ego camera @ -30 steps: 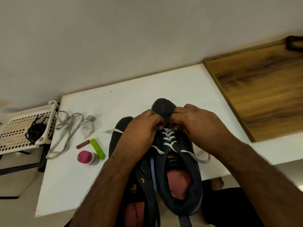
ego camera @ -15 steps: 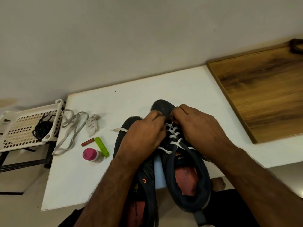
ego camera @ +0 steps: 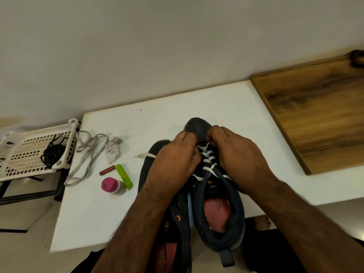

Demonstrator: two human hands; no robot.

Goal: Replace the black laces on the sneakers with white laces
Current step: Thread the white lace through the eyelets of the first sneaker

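Head view: two dark sneakers are seen side by side on a white table [ego camera: 157, 107], toes pointed away. The right-hand sneaker [ego camera: 218, 203] is already threaded with a white lace [ego camera: 206, 160] across several rows, and both hands are gathered at the rows nearest the toe. The left hand [ego camera: 173, 164] is curled, its fingertips apparently pinching the lace at the left eyelets; the right hand [ego camera: 236, 154] is curled likewise on the opposite side, though the pinch itself is hidden behind the knuckles. A loose lace end [ego camera: 144, 155] is seen emerging beyond the left hand, across the left-hand sneaker [ego camera: 151, 154].

The step in hand is judged to be the tightening of the lower crossings. It is best done row by row from the toe upward, with slack drawn evenly to both sides, the lace kept flat and untwisted, and the two free ends left equal.

A second pale lace [ego camera: 86, 154] is laid near the table's left edge, and a black lace [ego camera: 52, 153] is bundled in a white basket [ego camera: 37, 170] beside the table.
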